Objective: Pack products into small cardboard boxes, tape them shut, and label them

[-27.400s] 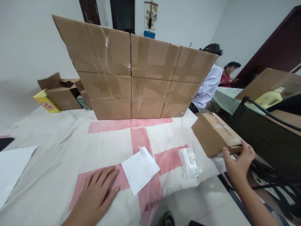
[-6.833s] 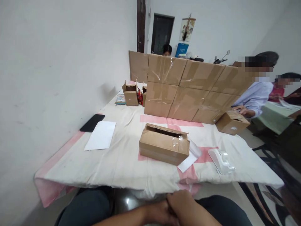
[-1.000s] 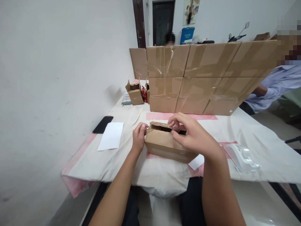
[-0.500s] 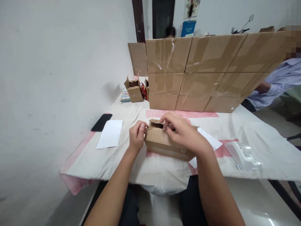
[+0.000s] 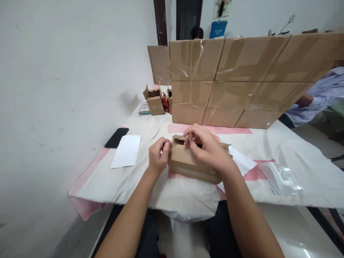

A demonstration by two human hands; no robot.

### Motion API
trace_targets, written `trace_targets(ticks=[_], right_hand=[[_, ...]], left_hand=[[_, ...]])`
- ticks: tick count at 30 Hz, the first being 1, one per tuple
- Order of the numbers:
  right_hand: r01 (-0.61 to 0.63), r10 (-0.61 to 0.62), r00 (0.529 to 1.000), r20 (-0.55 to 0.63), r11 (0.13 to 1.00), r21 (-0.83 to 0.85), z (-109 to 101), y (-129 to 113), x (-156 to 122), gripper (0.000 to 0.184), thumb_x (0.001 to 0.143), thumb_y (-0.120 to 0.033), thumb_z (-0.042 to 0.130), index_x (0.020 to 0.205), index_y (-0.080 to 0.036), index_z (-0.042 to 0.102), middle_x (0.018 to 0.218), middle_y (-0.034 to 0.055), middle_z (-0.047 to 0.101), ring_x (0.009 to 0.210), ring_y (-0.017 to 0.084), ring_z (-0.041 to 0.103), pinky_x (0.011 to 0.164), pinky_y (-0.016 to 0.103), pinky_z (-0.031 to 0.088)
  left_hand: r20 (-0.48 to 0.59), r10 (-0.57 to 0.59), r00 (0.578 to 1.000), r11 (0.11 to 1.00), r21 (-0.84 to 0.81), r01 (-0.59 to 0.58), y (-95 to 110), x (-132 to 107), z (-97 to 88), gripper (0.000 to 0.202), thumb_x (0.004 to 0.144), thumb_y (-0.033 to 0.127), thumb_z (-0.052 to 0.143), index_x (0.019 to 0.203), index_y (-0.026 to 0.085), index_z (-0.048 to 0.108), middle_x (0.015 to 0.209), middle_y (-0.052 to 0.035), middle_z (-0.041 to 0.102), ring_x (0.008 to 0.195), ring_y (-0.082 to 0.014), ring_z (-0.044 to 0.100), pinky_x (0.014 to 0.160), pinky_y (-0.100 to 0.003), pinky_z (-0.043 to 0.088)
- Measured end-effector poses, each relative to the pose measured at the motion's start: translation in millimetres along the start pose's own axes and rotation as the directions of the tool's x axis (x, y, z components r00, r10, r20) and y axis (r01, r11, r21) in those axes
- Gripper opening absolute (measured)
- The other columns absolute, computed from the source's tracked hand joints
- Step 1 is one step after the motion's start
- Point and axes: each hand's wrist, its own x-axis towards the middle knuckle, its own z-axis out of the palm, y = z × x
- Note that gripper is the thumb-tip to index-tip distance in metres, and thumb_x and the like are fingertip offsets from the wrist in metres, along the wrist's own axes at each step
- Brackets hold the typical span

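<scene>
A small cardboard box (image 5: 189,156) lies near the table's front edge, with a narrow dark opening along its top. My left hand (image 5: 159,154) is closed, thumb against curled fingers, at the box's upper left corner and appears to grip it there. Above the opening, my right hand (image 5: 208,145) arches with its thumb and fingertips pinched together. What sits between those fingertips is hidden or too small to name. Some white paper (image 5: 242,160) sticks out beside and partly behind the box on the right.
A wall of taped cardboard boxes (image 5: 231,93) stands behind. A white tape dispenser (image 5: 281,177) sits to the right; a white sheet (image 5: 126,151) and black phone (image 5: 117,138) lie left. An open carton (image 5: 156,104) stands farther back. A person's sleeve (image 5: 321,96) shows at far right.
My right hand has lifted slightly and its fingers look more arched over the opening. My left hand stays at the box's corner. The whole view has shifted slightly.
</scene>
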Motion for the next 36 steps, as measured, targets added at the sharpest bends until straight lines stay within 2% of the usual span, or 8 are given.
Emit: trace_targets(ticks=[6,11,13,15,18,20,24,36], right_hand=[[0.030,-0.028,0.997,-0.077,0.999,0.030,3,10,0,0.027,0.090,-0.001,0.046,0.103,-0.022,0.056,0.097,0.0025,0.059,0.094,0.018,0.062,0.087,0.035,0.049],[0.035,-0.003,0.994,-0.113,0.958,0.286,4,17,-1,0.024,0.092,-0.003,0.048,0.104,-0.023,0.055,0.100,0.0027,0.058,0.093,0.017,0.066,0.084,0.034,0.054],[0.023,0.013,0.995,-0.099,0.934,0.356,5,19,-1,0.026,0.091,-0.003,0.049,0.106,-0.024,0.055,0.102,0.0024,0.059,0.088,0.016,0.067,0.079,0.033,0.056],[0.004,0.025,0.997,-0.072,0.927,0.374,6,20,-1,0.028,0.091,-0.002,0.049,0.107,-0.024,0.055,0.103,0.0020,0.060,0.085,0.015,0.067,0.077,0.032,0.057],[-0.014,0.031,0.999,-0.039,0.931,0.365,8,19,-2,0.030,0.088,-0.001,0.050,0.106,-0.024,0.057,0.105,0.0029,0.058,0.095,0.017,0.066,0.078,0.032,0.058],[-0.025,0.037,0.999,-0.028,0.937,0.350,9,19,-3,0.030,0.087,-0.001,0.051,0.105,-0.023,0.058,0.106,0.0038,0.057,0.100,0.018,0.065,0.079,0.033,0.060],[-0.045,0.056,0.998,-0.025,0.944,0.326,9,18,-5,0.028,0.087,-0.002,0.052,0.105,-0.023,0.057,0.106,0.0043,0.058,0.097,0.018,0.065,0.078,0.035,0.061],[-0.072,0.094,0.993,-0.070,0.959,0.273,10,15,-8,0.024,0.089,-0.005,0.052,0.103,-0.024,0.056,0.103,0.0035,0.059,0.104,0.021,0.062,0.080,0.035,0.058]], left_hand=[[0.032,0.080,0.996,0.994,0.067,-0.082,3,2,0.2,0.027,0.102,0.029,0.043,0.083,0.020,0.059,0.073,-0.0018,0.056,0.065,-0.0145,0.051,0.064,-0.028,0.039],[0.068,0.153,0.986,0.977,0.140,-0.161,2,0,1.7,0.022,0.099,0.027,0.047,0.082,0.020,0.059,0.077,-0.0042,0.059,0.075,-0.0185,0.054,0.072,-0.032,0.044],[0.071,0.182,0.981,0.965,0.177,-0.192,3,1,2.4,0.017,0.097,0.027,0.051,0.086,0.020,0.063,0.088,-0.0070,0.063,0.086,-0.0210,0.057,0.080,-0.036,0.046],[0.098,0.213,0.972,0.945,0.231,-0.231,4,3,2.9,0.016,0.097,0.027,0.054,0.100,0.020,0.067,0.109,-0.0105,0.067,0.103,-0.0242,0.058,0.093,-0.040,0.047],[0.214,0.231,0.949,0.920,0.269,-0.284,4,5,3.3,0.028,0.098,0.027,0.053,0.123,0.022,0.065,0.134,-0.0081,0.066,0.125,-0.0261,0.054,0.107,-0.043,0.042],[0.254,0.218,0.942,0.924,0.258,-0.284,4,6,3.3,0.030,0.099,0.026,0.052,0.126,0.022,0.064,0.131,-0.0053,0.070,0.128,-0.0255,0.054,0.107,-0.043,0.041],[0.260,0.179,0.949,0.927,0.278,-0.251,3,6,2.5,0.028,0.098,0.027,0.053,0.122,0.021,0.067,0.117,-0.0045,0.076,0.120,-0.0253,0.060,0.101,-0.042,0.041],[0.288,0.144,0.947,0.942,0.253,-0.220,5,6,2.1,0.023,0.099,0.027,0.052,0.115,0.021,0.066,0.109,-0.0038,0.075,0.109,-0.0230,0.061,0.096,-0.041,0.040]])
